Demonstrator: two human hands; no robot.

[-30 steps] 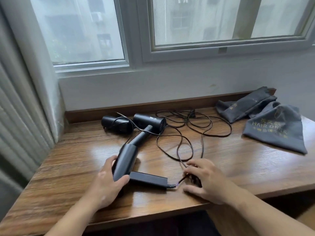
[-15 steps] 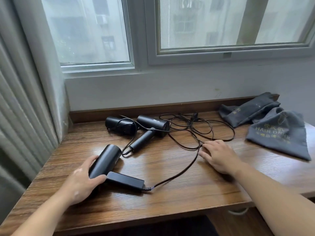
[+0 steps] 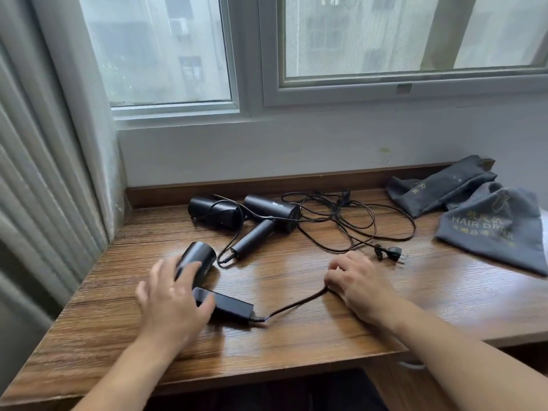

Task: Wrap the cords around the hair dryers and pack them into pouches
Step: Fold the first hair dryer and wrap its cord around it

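The left hand (image 3: 175, 301) lies on the near hair dryer (image 3: 197, 259) on the bench (image 3: 296, 351), fingers spread. It is blurry, so I cannot tell if it grips. The right hand (image 3: 358, 286) pinches that dryer's cord (image 3: 296, 304) in curled fingers. Just past this hand lie the plug (image 3: 391, 252) and a messy heap of cords (image 3: 341, 215). A pull might knot them or drag the other two dryers (image 3: 271, 210). Far to its right, a grey pouch (image 3: 492, 229) says "HAIR DR" in gold.
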